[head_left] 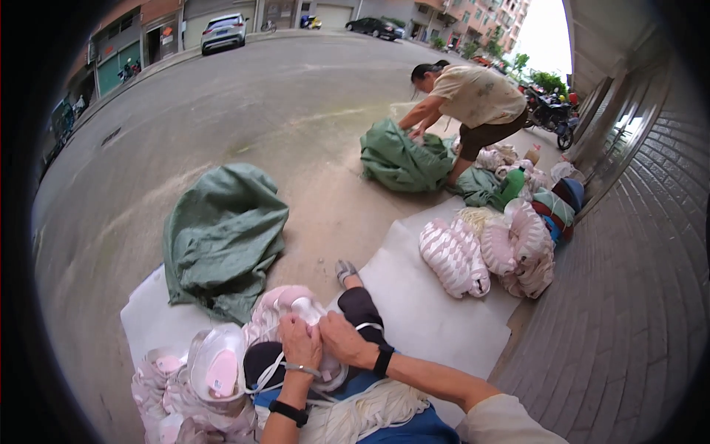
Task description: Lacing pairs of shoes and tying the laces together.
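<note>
My left hand (300, 345) and my right hand (345, 339) are close together over my lap, fingers bent and pinched on a pink-and-white shoe upper (285, 300). What exactly lies between the fingertips is hidden by the hands. A bundle of white laces (362, 411) lies across the blue cloth (418, 429) on my lap, and some strands hang by my left wrist. To the left of my knee sits a pile of similar pink-and-white shoe uppers (174, 392), one showing a pink insole (222, 372).
A green woven sack (222, 229) stands ahead on the left. Further off, another person (477, 96) bends over a second green sack (403, 155). Bundled pink-and-white uppers (455, 259) and a green bottle (512, 185) lie at the right, by a tiled wall (629, 281). White sheeting (421, 333) covers the ground.
</note>
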`<state>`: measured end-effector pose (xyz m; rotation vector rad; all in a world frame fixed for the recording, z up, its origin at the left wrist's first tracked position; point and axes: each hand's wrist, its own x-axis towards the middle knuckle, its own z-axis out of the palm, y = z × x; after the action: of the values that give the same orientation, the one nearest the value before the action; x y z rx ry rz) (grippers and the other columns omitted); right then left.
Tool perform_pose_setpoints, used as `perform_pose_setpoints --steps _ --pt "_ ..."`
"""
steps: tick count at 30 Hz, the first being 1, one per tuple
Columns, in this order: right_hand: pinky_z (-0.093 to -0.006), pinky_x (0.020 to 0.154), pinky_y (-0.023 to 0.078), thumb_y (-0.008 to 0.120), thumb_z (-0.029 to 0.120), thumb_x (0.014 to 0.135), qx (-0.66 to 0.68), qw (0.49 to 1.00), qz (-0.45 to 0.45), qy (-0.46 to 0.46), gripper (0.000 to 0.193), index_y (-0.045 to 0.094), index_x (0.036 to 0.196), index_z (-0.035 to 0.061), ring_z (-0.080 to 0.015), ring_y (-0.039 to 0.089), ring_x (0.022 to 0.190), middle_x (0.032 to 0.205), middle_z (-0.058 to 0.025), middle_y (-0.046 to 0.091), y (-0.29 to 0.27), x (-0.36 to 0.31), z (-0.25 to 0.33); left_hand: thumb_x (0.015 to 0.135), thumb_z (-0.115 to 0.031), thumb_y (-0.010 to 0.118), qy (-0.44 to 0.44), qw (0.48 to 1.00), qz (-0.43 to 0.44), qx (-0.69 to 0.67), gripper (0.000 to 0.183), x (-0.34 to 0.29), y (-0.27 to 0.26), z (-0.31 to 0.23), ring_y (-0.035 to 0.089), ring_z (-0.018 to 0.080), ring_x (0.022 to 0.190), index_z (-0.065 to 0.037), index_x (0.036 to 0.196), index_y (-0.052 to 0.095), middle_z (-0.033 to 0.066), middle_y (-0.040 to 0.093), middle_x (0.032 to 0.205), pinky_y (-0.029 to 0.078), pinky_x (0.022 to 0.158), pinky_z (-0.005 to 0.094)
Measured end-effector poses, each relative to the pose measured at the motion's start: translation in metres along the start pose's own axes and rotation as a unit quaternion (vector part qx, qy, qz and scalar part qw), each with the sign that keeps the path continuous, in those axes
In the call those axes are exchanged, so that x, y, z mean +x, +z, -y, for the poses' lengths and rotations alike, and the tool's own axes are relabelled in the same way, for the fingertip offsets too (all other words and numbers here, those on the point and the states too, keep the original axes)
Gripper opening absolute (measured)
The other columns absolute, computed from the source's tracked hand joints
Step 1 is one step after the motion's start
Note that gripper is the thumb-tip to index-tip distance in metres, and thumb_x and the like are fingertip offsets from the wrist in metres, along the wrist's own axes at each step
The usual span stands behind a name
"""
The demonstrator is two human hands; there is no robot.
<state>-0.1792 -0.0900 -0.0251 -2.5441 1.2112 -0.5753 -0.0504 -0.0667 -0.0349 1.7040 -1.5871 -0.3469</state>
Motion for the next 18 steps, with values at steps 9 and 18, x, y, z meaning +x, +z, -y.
perform_pose_setpoints --steps 9,18 --pt "-0.0435 0.075 0.044 0.055 -0.004 0.072 0.060 0.998 0.007 -0.002 0.020 0.049 0.092 -0.0027 -0.0362 0.047 0.085 0.086 -0.0201 0.047 -0.003 0.005 -0.038 0.076 -0.006 0.062 0.005 0.999 0.015 -0.038 0.013 0.017 0.007 -0.009 0.050 0.0389 0.097 0.003 0.083 0.057 0.0215 0.050 0.105 0.043 0.085 0.0454" --pt "-0.0459 0.075 0.048 0.055 0.005 0.080 0.110 0.993 0.040 0.031 0.017 0.052 0.093 -0.0049 -0.0397 0.054 0.084 0.088 -0.0242 0.051 -0.010 0.004 -0.033 0.075 -0.009 0.064 0.004 1.000 -0.015 -0.009 0.016 0.008 0.006 -0.008 0.051 0.0353 0.095 0.001 0.072 0.053 0.0181 0.051 0.101 0.043 0.083 0.0420"
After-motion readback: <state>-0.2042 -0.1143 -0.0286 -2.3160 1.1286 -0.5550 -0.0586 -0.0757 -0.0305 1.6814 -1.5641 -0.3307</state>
